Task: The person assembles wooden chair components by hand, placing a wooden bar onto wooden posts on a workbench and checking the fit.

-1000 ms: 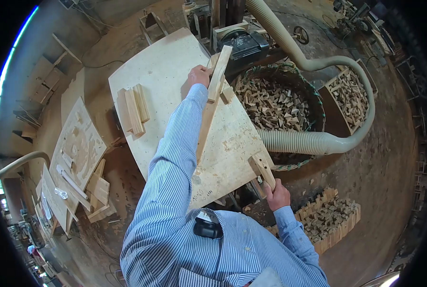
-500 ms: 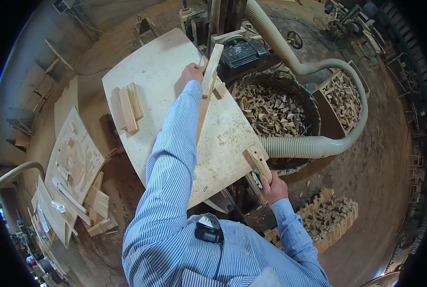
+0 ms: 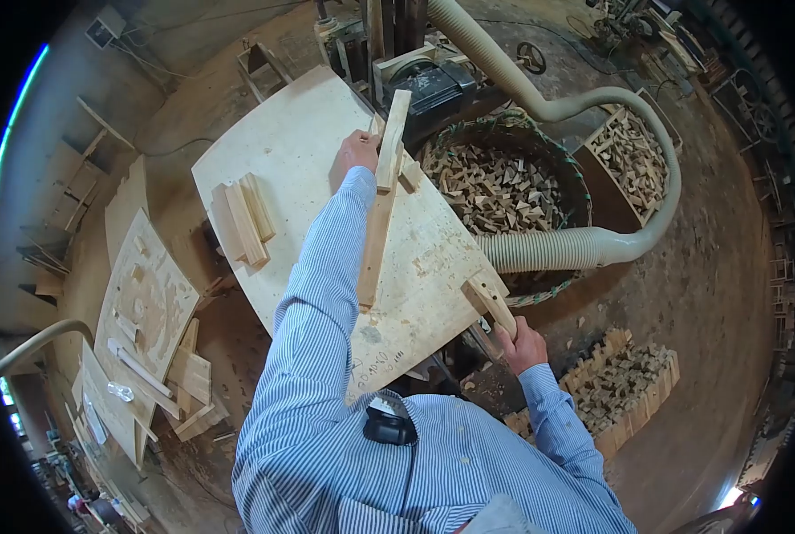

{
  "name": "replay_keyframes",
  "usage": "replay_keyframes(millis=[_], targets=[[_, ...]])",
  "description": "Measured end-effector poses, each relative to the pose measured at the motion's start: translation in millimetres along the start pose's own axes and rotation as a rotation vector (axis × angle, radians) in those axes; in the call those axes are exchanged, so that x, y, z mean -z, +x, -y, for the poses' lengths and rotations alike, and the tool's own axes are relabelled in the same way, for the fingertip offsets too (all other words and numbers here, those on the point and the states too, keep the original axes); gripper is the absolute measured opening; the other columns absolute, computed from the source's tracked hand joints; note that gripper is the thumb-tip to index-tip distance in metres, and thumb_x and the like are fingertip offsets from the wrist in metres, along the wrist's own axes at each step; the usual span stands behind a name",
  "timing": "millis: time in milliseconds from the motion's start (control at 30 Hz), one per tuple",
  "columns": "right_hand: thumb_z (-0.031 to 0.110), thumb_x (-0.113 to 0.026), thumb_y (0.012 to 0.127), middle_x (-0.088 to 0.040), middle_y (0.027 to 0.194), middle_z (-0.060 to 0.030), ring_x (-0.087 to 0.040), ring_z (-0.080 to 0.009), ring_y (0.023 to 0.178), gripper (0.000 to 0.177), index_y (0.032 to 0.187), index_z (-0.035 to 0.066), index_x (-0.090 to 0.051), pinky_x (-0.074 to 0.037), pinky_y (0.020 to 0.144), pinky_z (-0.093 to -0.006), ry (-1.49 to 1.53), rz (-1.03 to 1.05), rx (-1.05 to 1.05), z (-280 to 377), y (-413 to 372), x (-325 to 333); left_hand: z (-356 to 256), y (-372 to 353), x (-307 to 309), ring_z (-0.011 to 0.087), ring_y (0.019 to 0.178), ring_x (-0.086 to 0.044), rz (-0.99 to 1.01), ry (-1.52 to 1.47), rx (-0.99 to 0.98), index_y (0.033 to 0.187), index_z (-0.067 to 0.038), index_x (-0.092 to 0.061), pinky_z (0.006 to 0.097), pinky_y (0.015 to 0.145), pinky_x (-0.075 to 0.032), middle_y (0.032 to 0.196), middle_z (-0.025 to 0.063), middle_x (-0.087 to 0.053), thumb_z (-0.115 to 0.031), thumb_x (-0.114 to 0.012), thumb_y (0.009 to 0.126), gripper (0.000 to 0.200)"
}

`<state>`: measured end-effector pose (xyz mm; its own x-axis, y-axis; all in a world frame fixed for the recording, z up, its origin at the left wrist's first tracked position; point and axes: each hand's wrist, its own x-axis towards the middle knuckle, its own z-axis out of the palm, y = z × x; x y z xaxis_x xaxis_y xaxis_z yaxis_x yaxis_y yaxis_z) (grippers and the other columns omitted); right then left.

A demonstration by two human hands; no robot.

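My left hand (image 3: 355, 153) reaches across the plywood work table (image 3: 300, 142) and grips a short wooden bar (image 3: 391, 140) that stands tilted near the table's far right edge. A long wooden strip (image 3: 373, 245) lies along the table under my left sleeve. At the table's near right corner, my right hand (image 3: 522, 343) holds the end of a wooden handle piece (image 3: 489, 301). A small stack of wooden blocks (image 3: 242, 216) rests on the left part of the table.
A round basket (image 3: 504, 191) full of small wood offcuts sits right of the table, with a crate (image 3: 633, 156) of more offcuts behind it. A thick dust hose (image 3: 593, 245) curls around both. A machine motor (image 3: 429, 89) stands beyond the table. Stacked blocks (image 3: 624, 383) lie on the floor.
The view has shifted slightly. Both hands keep their grips; the left hand and its bar stay near the table's far right edge, and the right hand stays at the corner piece.
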<state>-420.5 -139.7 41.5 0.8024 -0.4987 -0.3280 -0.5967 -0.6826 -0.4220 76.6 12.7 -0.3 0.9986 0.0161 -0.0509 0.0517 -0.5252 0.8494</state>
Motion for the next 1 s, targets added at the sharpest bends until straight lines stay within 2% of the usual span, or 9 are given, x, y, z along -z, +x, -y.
replay_keyframes(millis=[167, 233, 367, 433, 567, 633, 800, 933, 1000], targets=[[0.048, -0.064, 0.103, -0.074, 0.092, -0.0245, -0.073, -0.0453, 0.087, 0.042, 0.108, 0.006, -0.059, -0.057, 0.077, -0.0543, 0.006, -0.003, -0.001, -23, -24, 1, 8, -31, -9, 0.0284, 0.099, -0.075, 0.003, -0.032, -0.019, 0.112, -0.005, -0.077, 0.0403, 0.091, -0.058, 0.107, 0.0145, -0.079, -0.026, -0.079, 0.093, 0.028], [0.048, -0.064, 0.104, -0.074, 0.092, -0.0243, -0.074, -0.0447, 0.088, 0.042, 0.108, 0.006, -0.058, -0.057, 0.077, -0.0539, 0.006, -0.001, 0.002, -33, -33, 1, 16, -36, -20, 0.0231, 0.094, -0.075, -0.059, -0.166, -0.036, 0.112, -0.003, -0.077, 0.0376, 0.085, -0.06, 0.105, 0.0156, -0.079, -0.016, -0.079, 0.092, 0.024], [0.048, -0.064, 0.104, -0.075, 0.091, -0.0239, -0.074, -0.045, 0.087, 0.042, 0.107, 0.007, -0.058, -0.058, 0.077, -0.0543, 0.017, -0.02, 0.019, -52, -50, 1, 11, -56, -19, 0.0277, 0.099, -0.075, -0.029, -0.247, 0.038, 0.114, -0.004, -0.075, 0.039, 0.087, -0.058, 0.104, 0.0158, -0.078, -0.014, -0.078, 0.09, 0.027], [0.046, -0.067, 0.102, -0.075, 0.094, -0.0243, -0.074, -0.0441, 0.088, 0.041, 0.112, 0.006, -0.06, -0.058, 0.078, -0.0528, 0.0, -0.007, -0.001, -60, -58, 2, 6, -60, -19, 0.0216, 0.086, -0.073, 0.044, -0.567, 0.237, 0.122, 0.001, -0.07, 0.0315, 0.075, -0.061, 0.104, 0.0144, -0.075, -0.01, -0.076, 0.095, 0.029], [0.04, -0.073, 0.098, -0.073, 0.113, -0.025, -0.072, -0.0425, 0.103, 0.047, 0.127, 0.005, -0.063, -0.058, 0.088, -0.05, 0.127, -0.125, 0.071, -76, -75, 2, 10, -82, 4, 0.0214, 0.084, -0.071, 0.248, -0.813, 0.248, 0.124, 0.004, -0.066, 0.0276, 0.074, -0.061, 0.104, 0.0112, -0.073, -0.01, -0.072, 0.1, 0.029], [0.031, -0.079, 0.093, -0.065, 0.134, -0.0238, -0.065, -0.0418, 0.119, 0.059, 0.142, 0.004, -0.061, -0.054, 0.101, -0.048, 0.058, -0.39, 0.267, -82, -76, 0, -4, -118, 29, 0.0199, 0.085, -0.071, 0.364, -0.945, 0.295, 0.125, 0.004, -0.064, 0.0254, 0.075, -0.061, 0.106, 0.0108, -0.072, -0.008, -0.07, 0.102, 0.027], [0.013, -0.08, 0.092, -0.057, 0.152, -0.021, -0.058, -0.0411, 0.135, 0.063, 0.149, 0.002, -0.057, -0.049, 0.113, -0.0462, 0.117, -0.476, 0.65, -10, -9, 35, -19, -200, 56, 0.0161, 0.091, -0.071, 0.654, -0.811, 0.336, 0.129, 0.002, -0.063, 0.0252, 0.082, -0.061, 0.11, 0.01, -0.071, -0.009, -0.069, 0.103, 0.028], [0.017, -0.079, 0.091, -0.056, 0.153, -0.0164, -0.053, -0.0376, 0.143, 0.06, 0.148, 0.008, -0.059, -0.05, 0.116, -0.0439, -0.001, -0.499, 1.012, 53, 62, 43, -38, -257, 64, 0.0125, 0.092, -0.071, 0.825, -0.681, 0.374, 0.13, 0.0, -0.062, 0.0248, 0.084, -0.061, 0.109, 0.0076, -0.071, -0.012, -0.07, 0.104, 0.03], [0.016, -0.079, 0.094, -0.065, 0.143, -0.0153, -0.063, -0.0374, 0.131, 0.051, 0.141, 0.006, -0.063, -0.055, 0.108, -0.0432, -0.052, -0.454, 1.153, 66, 89, 37, -41, -271, 65, 0.0121, 0.091, -0.071, 0.855, -0.72, 0.385, 0.129, 0.0, -0.063, 0.0233, 0.081, -0.061, 0.108, 0.0067, -0.071, -0.015, -0.07, 0.104, 0.029]])
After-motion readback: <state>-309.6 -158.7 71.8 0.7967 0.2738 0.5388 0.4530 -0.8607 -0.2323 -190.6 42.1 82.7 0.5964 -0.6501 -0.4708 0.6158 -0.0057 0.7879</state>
